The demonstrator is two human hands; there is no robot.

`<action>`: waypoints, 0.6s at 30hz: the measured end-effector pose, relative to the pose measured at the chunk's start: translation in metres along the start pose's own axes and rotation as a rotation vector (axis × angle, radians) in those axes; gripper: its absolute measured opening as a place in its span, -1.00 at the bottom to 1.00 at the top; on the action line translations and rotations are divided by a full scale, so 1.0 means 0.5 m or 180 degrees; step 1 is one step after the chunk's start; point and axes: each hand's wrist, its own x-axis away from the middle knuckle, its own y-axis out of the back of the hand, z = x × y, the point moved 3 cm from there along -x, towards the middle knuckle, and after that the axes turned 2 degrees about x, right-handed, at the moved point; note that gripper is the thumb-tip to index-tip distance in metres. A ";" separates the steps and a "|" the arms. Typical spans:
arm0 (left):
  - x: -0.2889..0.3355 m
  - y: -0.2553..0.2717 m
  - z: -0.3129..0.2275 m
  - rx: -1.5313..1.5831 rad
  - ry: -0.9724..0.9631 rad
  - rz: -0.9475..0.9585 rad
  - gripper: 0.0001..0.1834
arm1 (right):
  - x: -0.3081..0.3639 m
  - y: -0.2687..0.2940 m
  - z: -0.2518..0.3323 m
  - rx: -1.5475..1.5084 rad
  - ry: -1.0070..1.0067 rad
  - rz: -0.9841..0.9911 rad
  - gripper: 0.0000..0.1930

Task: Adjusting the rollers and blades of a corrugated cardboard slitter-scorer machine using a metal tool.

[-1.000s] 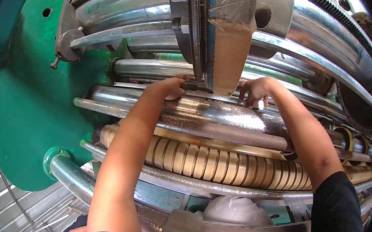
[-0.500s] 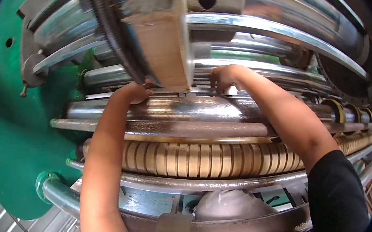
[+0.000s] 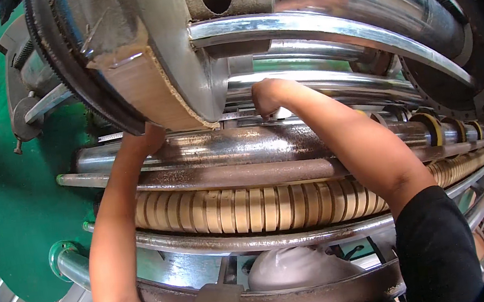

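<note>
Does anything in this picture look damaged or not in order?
The tan covering near the left hand has a ragged upper edge, so it looks torn. The metal roller below it shows brown, scuffed patches that break its shine.

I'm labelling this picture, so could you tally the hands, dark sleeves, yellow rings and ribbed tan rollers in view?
Hands (left hand and right hand): 2
Dark sleeves: 2
Yellow rings: 3
Ribbed tan roller: 1
Total: 8

Green side panel [image 3: 15, 206], ribbed tan roller [image 3: 260, 209], pale rounded bundle [image 3: 300, 268] lower down
</note>
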 end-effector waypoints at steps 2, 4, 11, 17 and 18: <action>0.058 0.049 -0.039 0.0061 0.0185 -0.0628 -0.71 | 0.010 0.003 -0.001 -0.0039 -0.0056 -0.0015 -0.63; 0.094 0.131 -0.140 0.0811 0.0394 -0.1410 -0.80 | 0.006 -0.004 -0.012 -0.0068 -0.0104 -0.0008 -0.63; 0.285 0.166 -0.346 0.1224 -0.1173 0.0139 -0.60 | -0.027 -0.017 -0.025 0.0084 0.0117 0.0107 -0.62; 0.239 0.010 -0.268 0.1537 0.0071 0.1386 -0.55 | -0.014 -0.009 -0.013 0.0081 0.0019 0.0205 -0.61; 0.226 -0.013 -0.254 0.1142 0.0095 0.1642 -0.47 | -0.016 -0.013 -0.018 0.0010 -0.0007 0.0203 -0.61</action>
